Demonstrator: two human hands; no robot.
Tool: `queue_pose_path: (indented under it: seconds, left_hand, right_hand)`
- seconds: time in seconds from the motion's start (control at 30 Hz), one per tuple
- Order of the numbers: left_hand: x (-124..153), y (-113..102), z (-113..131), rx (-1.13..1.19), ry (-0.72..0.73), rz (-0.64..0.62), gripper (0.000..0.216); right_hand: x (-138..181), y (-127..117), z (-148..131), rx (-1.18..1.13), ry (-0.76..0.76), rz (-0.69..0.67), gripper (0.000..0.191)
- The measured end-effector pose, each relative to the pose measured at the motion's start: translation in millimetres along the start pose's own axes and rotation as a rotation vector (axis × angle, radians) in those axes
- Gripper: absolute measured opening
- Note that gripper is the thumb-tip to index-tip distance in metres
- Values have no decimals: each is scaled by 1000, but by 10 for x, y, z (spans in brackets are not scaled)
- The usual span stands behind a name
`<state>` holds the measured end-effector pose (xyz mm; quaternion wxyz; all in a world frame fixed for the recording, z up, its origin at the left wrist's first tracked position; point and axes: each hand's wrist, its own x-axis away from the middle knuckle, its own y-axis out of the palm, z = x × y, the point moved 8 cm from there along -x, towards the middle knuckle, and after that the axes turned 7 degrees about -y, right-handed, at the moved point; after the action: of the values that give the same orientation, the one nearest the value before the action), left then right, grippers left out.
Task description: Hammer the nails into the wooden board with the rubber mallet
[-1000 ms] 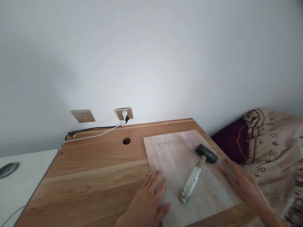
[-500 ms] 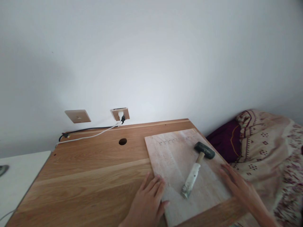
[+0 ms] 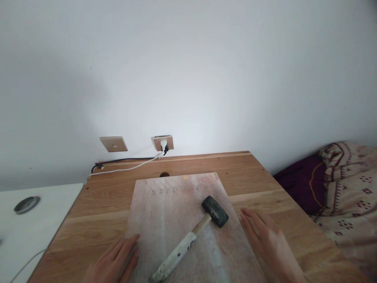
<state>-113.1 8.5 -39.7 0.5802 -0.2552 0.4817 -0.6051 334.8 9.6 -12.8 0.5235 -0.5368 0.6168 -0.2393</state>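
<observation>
On desk (image 3: pixel 265 184), centre-front: pale stone slab (image 3: pixel 176 220) lay flat w/ rubber mallet (image 3: pixel 193 234) resting diagonally on top, black head toward far right, paint-smeared handle running to near edge. L hand (image 3: pixel 113 263) was spread flat, fingers straight, touching slab's left edge; R hand (image 3: pixel 269 243) likewise open and flat against right edge. Neither hand pinched or gripped anything; mallet untouched. Step in hand, by my read: squaring/positioning slab btwn both palms. Next move prob. calls for even pressure from both sides so mallet doesn't roll off. Slab's far edge sat just over desk's cable hole (image 3: pixel 164 174). Wall socket (image 3: pixel 163 143) behind, bedding (image 3: pixel 347 181) off to right.
</observation>
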Motion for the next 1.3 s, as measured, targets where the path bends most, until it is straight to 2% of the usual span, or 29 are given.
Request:
queue_pose_path:
  seconds: [0.07,0.17,0.27,0.33,0.47,0.53,0.63,0.73,0.83,0.97,1.1,1.2,1.3]
  left_hand:
    - [-339,37,-59,40,-127,-56,30]
    - [-928,54,-5,180,-204,-28,36]
    - [-1338,180,112,300,-169,-91,33]
    - [-1463,247,162,347,-149,-124,26]
    - [-1557,268,179,448,-162,-151,20]
    - [-1606,219,133,507,-215,-130,16]
    - [-1681,105,17,614,-335,-44,21]
    - [-1715,38,-76,728,-440,34,39]
    - [-1706,103,-73,768,-475,-21,47]
    - [-1628,245,27,639,-450,-156,39]
    - [-1585,325,222,475,-339,-240,20]
    - [-1634,353,344,433,-266,-273,13]
    - [-1735,324,381,436,-242,-274,19]
  right_hand:
    - [-482,92,-36,-187,63,27,32]
    - [-1100,399,-205,-379,8,-97,30]
    - [-1398,635,-334,-488,-60,-190,25]
    - [-1446,689,-331,-544,-51,-178,28]
    - [-1424,627,-146,-626,84,-8,49]
    - [-1437,627,-86,-657,127,12,62]
    - [-1502,712,-124,-653,129,-93,66]
    - [-1538,857,-301,-554,81,-287,50]
    - [-1545,986,-518,-407,12,-440,31]
    - [-1633,1012,-688,-283,-30,-495,25]
    - [-1763,852,-706,-322,-31,-469,20]
    - [-1789,776,-655,-403,11,-454,32]
    - [-1744,859,-625,-440,49,-486,44]
